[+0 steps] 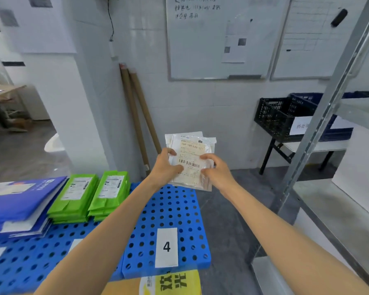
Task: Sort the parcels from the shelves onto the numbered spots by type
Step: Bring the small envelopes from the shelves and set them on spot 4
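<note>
A thin stack of white plastic parcels (191, 145) with a barcode label is held in the air above the far end of the blue perforated pallet (170, 209). My left hand (166, 167) grips its left edge and my right hand (214, 169) grips its right edge, thumbs on the label. On the pallet below lies a white card marked 4 (166, 247). To the left, two piles of green parcels (94, 196) and a pile of blue parcels (19, 207) lie on neighbouring pallet spots.
A metal shelf upright (320, 124) rises at the right, with shelf boards beside it. Black and blue crates (285, 118) sit on a low stand by the wall. Cardboard tubes (136, 124) lean in the corner. A yellow and brown parcel (158, 284) shows at the bottom edge.
</note>
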